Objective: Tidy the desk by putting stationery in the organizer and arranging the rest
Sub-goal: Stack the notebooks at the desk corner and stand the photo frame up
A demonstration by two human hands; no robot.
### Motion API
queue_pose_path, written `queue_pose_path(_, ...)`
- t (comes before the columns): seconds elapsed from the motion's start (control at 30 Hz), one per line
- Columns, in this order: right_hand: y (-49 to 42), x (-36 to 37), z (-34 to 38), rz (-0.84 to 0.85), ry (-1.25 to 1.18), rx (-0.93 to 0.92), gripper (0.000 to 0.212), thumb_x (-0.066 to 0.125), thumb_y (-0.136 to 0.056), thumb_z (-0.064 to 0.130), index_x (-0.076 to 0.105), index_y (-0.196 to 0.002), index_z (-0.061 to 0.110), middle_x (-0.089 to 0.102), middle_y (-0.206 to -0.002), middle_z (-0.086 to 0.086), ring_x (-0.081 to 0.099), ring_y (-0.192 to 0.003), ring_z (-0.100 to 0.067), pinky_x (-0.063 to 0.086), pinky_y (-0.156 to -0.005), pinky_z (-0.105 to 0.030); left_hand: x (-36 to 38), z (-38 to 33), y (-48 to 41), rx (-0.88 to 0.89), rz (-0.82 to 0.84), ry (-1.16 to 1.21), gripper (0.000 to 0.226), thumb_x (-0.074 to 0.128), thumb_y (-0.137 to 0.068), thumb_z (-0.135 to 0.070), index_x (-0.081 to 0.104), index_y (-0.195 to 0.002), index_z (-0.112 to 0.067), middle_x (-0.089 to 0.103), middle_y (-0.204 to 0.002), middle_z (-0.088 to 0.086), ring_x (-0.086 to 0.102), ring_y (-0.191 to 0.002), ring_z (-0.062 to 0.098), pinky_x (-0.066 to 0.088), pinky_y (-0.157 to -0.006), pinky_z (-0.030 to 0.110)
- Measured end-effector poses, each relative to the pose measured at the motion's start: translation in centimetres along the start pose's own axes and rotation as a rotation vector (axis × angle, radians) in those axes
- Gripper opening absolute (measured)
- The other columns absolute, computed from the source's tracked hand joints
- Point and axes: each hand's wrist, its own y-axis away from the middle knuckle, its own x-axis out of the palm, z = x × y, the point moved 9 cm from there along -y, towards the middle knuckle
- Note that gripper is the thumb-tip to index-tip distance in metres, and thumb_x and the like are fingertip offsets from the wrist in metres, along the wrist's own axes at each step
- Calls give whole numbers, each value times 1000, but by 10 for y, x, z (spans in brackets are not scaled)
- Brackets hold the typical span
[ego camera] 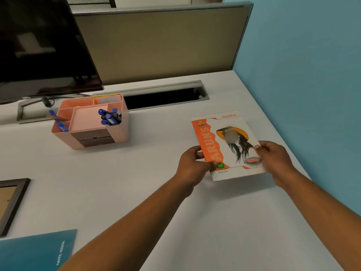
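Right now I see both hands on the orange-and-white notebook (228, 145), right side of the white table (136, 182). Left hand (192, 163) fingers pinch its orange spine edge; right hand (273, 161) fingers grip the opposite edge. Can't tell if the book rests flat on the table or sits just above it. Pink organizer (91, 122) is well apart to the left, blue pens (109, 116) upright in its front-right compartment. Teal notebook (35, 251) lies at the near-left edge, beside a dark picture frame (11, 200).
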Motion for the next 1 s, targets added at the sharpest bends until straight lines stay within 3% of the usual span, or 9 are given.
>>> queue_pose_path(0.17, -40, -3, -20, 27, 30, 13, 13, 59, -94, 17, 69, -102, 14, 71, -101, -9, 63, -81, -18, 44, -74, -27, 25, -1, -18, 100, 47, -174, 101, 86, -67, -5, 27, -146, -27, 57, -117, -5, 67, -84, 12, 57, -66, 21)
queue_pose_path(0.27, -48, -9, -35, -7, -9, 23, 31, 66, -90, 17, 65, -121, 10, 68, -110, -4, 63, -98, -18, 43, -82, -24, 31, 13, -21, 95, -8, -322, 105, 87, -67, -10, 23, -149, -25, 50, -133, -3, 62, -86, 8, 56, -77, 28)
queue_pose_path(0.37, -43, -15, -43, -41, -55, -17, 43, 70, -88, 17, 60, -129, 10, 67, -120, -4, 61, -107, -14, 43, -88, -21, 29, 23, -21, 113, -93, -362, 93, 86, -69, -12, 32, -144, -22, 54, -126, -6, 58, -79, 2, 51, -68, 17)
queue_pose_path(0.43, -38, -13, -47, -26, -3, -74, 50, 73, -84, 19, 58, -132, 11, 64, -127, -4, 59, -116, -16, 44, -98, -26, 32, 26, -22, 149, -106, -411, 86, 86, -69, -15, 37, -140, -24, 55, -117, -12, 58, -85, 5, 49, -65, 13)
queue_pose_path(0.67, -13, 3, -51, 11, 448, -383, 74, 80, -73, 40, 52, -138, 19, 48, -145, -3, 44, -132, -25, 36, -107, -36, 29, 32, -23, 226, -208, -477, 66, 81, -75, -23, 46, -132, -27, 59, -121, -13, 60, -88, 6, 51, -76, 18)
queue_pose_path(0.83, -14, 9, -50, -3, 577, -420, 70, 64, -75, 60, 55, -135, 24, 43, -149, -1, 41, -134, -25, 38, -109, -47, 30, 34, -29, 262, -198, -576, 40, 75, -82, -21, 62, -120, -23, 56, -127, -8, 58, -86, 5, 46, -77, 12)
queue_pose_path(1.0, -14, 12, -52, -8, 666, -434, 74, 49, -76, 69, 52, -137, 26, 40, -152, -1, 38, -137, -26, 37, -109, -50, 29, 34, -33, 282, -180, -618, 37, 72, -85, -21, 65, -122, -18, 53, -133, -8, 59, -86, 6, 46, -82, 14)
